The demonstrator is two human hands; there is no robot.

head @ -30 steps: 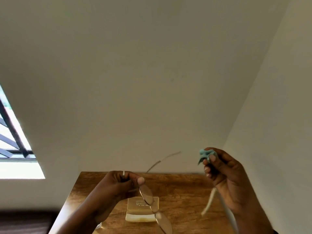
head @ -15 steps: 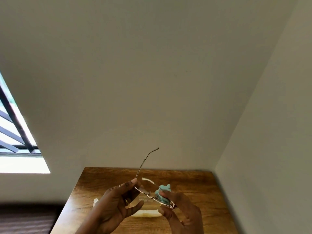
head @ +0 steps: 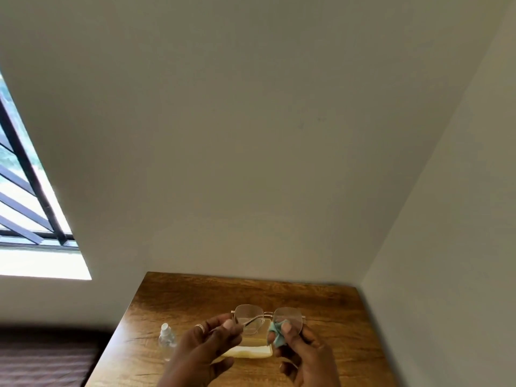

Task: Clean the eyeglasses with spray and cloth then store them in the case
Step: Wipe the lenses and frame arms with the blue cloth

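The glasses (head: pixel 268 318) are held up over the middle of the bench (head: pixel 335 317), lenses facing away toward the far wall, frame level. The left hand (head: pixel 206 347) pinches the left temple between thumb and forefinger, close to the hinge. The right hand (head: pixel 301 350) pinches a small teal cloth (head: pixel 275 335) against the lower near edge of the right lens, thumb on the near face; the fingers behind the lens are hidden, so whether the cloth wraps both faces cannot be told. The case (head: pixel 251 350), pale and flat, lies on the bench directly under the hands, mostly covered by them; whether it is open cannot be told. The spray (head: pixel 166 337), a small clear bottle, stands on the bench to the left, apart from the left hand.

The step in hand looks like wiping the right lens. To do it well, the cloth should sit between skin and glass on both faces, so no fingertip prints the lens. Support would be better at the rim or bridge beside the lens being rubbed than out on the thin wire temple, which may flex or bend at the hinge under pressure. Light circular strokes from centre to edge, then along the rim where residue gathers, should serve. The left lens probably needs the same before the temples are folded and the glasses go into the case below.
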